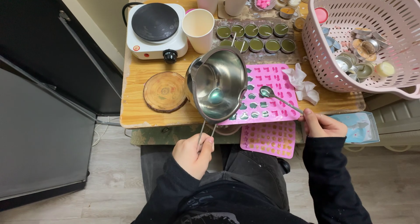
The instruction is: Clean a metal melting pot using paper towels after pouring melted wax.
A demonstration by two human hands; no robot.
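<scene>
My left hand (pixel 193 154) grips the wire handle of a steel melting pot (pixel 217 83), tilted over the left side of a pink silicone mould (pixel 272 86). A little green liquid sits in the pot's bottom. My right hand (pixel 322 125) holds a metal spoon (pixel 267 92) by its handle; the spoon's bowl hovers over the mould's middle. Some cavities in the mould's lower rows hold green liquid. A second pink mould (pixel 267 138) lies on my lap below the table edge.
A white hot plate (pixel 155 29), a white cup (pixel 199 28), a round wooden coaster (pixel 165 91), several tins of green wax (pixel 256 36), a crumpled tissue (pixel 302 83), a pink basket (pixel 361 40) of empty tins, and a blue packet (pixel 361 127).
</scene>
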